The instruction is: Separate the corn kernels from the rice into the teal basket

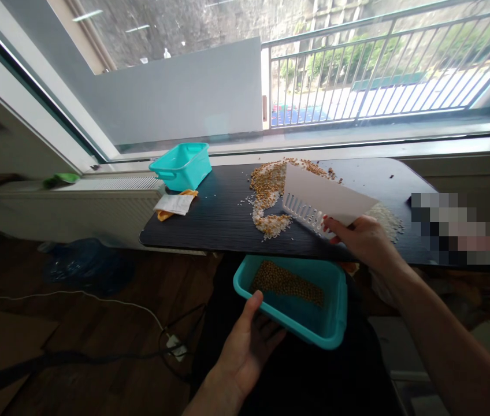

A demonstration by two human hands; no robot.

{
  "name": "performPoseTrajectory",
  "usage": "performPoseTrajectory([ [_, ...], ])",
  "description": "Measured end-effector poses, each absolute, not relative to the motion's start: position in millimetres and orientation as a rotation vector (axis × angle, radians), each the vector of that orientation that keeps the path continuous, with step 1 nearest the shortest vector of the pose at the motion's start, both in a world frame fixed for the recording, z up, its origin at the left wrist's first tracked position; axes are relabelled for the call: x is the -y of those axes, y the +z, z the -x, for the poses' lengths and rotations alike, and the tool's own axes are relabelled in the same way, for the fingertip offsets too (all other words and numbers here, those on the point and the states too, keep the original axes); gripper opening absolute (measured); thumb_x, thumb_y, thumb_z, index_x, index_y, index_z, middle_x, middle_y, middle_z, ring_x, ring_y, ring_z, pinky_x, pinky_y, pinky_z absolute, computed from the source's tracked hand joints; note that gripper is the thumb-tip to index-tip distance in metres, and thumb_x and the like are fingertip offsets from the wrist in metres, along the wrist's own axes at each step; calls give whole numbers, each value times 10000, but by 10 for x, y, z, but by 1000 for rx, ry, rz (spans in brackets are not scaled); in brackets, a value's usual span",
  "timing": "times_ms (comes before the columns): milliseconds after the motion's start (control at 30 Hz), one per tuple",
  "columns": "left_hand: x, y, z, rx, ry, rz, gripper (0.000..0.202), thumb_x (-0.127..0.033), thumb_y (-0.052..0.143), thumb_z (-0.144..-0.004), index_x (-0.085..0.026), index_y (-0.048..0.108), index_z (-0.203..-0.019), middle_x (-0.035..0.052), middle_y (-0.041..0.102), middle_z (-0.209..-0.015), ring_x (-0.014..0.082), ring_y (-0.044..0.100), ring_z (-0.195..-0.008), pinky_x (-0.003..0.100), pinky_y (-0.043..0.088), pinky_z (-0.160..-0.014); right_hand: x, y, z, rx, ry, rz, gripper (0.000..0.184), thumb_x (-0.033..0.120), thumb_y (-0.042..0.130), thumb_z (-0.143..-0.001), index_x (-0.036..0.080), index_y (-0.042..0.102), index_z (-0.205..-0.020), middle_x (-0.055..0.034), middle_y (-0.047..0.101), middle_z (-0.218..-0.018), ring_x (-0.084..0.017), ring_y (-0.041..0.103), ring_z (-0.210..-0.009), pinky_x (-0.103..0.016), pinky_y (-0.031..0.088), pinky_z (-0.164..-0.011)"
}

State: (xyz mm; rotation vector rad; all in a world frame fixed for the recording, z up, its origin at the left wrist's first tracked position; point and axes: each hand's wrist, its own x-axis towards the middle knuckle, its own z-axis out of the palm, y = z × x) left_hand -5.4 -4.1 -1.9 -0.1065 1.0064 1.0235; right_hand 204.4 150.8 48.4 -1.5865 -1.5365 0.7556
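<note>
My right hand [364,234] grips the lower edge of a white plastic panel with a row of slots [320,193], held tilted over the dark tabletop. Behind and left of the panel lies a loose pile of brown-yellow grains mixed with white ones [268,179]. A heap of white grains [386,219], rice-like, shows beyond my right wrist, partly covered by the panel. My left hand [249,341] holds a teal plastic bin [290,326] below the table's front edge, thumb at the rim and fingers underneath. Round brownish grains [288,283] lie inside the bin.
Another teal bin [188,167] stands at the table's [223,225] left back. Before it lies a white paper-like packet [174,203] on something orange. The window and sill run behind. A white cable and plug block [176,348] lie on the floor. A patch at right is pixelated.
</note>
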Motion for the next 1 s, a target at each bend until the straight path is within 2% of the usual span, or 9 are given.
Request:
performPoseTrajectory([
  [133, 35, -15, 59, -1003, 1023, 110, 502, -449, 648, -816, -146, 573, -1211, 142, 671, -1183, 257, 648, -1070, 403, 467, -993, -1511, 491, -1987, 1550, 759, 1593, 258, 417, 643, -713, 185, 677, -606, -9, 672, -560, -144, 587, -451, -229, 412, -421],
  [433, 47, -18, 60, -1018, 1023, 107, 500, -453, 635, -823, -143, 575, -1212, 139, 655, -1214, 255, 650, -1052, 387, 487, -960, -1494, 456, -1972, 1521, 871, 1508, 210, 399, 668, -677, 200, 693, -612, -20, 708, -630, -146, 599, -485, -239, 478, -448],
  [567, 35, -23, 65, -1017, 1017, 103, 510, -462, 642, -815, -135, 579, -1202, 149, 655, -1209, 254, 652, -1042, 380, 494, -944, -1448, 476, -2002, 1540, 875, 1517, 237, 421, 675, -676, 189, 710, -639, -32, 719, -643, -143, 595, -472, -230, 460, -416],
  [700, 39, -13, 64, -1016, 1024, 101, 531, -468, 656, -801, -136, 580, -1209, 157, 642, -1228, 263, 643, -1065, 383, 485, -954, -1380, 525, -2009, 1563, 876, 1523, 263, 458, 689, -661, 198, 717, -630, -27, 701, -592, -156, 599, -474, -221, 417, -368],
  [867, 49, 2, 63, -1004, 1014, 87, 523, -466, 616, -828, -132, 574, -1229, 151, 636, -1251, 264, 630, -1079, 377, 482, -951, -1292, 574, -1995, 1559, 937, 1518, 252, 459, 703, -652, 211, 706, -605, -8, 608, -442, -164, 570, -438, -228, 394, -335],
  [1000, 57, -5, 69, -1007, 1010, 84, 529, -471, 604, -836, -125, 568, -1235, 147, 635, -1249, 255, 628, -1075, 368, 475, -960, -1246, 574, -1998, 1549, 973, 1539, 235, 432, 698, -661, 202, 715, -619, -3, 605, -451, -147, 542, -413, -229, 406, -341],
])
